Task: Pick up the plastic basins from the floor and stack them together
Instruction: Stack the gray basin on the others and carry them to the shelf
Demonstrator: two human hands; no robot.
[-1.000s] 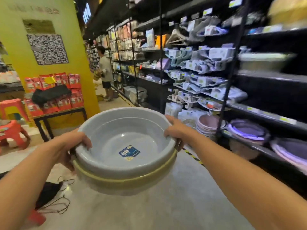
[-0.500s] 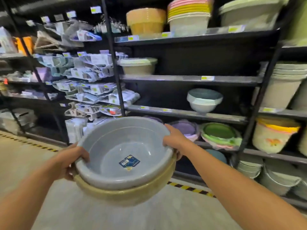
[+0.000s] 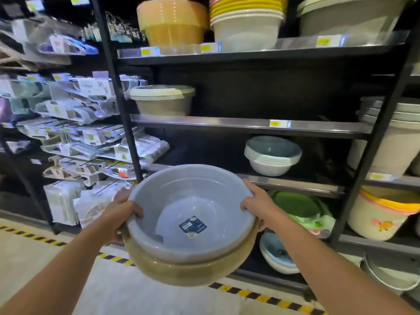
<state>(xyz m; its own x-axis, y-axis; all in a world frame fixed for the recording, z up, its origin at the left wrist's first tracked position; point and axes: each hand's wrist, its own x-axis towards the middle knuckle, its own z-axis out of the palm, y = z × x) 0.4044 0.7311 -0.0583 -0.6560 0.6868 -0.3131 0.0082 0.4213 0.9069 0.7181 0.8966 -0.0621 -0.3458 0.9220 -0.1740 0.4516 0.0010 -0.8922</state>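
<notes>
Both hands grip the basin stack by its rim: left hand, right hand. The grey basin sits nested in the tan basin, held above the floor, before shelves of basins.

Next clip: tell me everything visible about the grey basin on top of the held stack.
The grey basin is round, smooth, matte-looking plastic with a rolled rim and a flat floor bearing a dark blue label. It is empty and sits nested inside a beige basin, tilted slightly toward the camera, held in the air in front of the shelves. The left hand grips its left rim, thumb over the edge; the right hand grips the right rim.
</notes>
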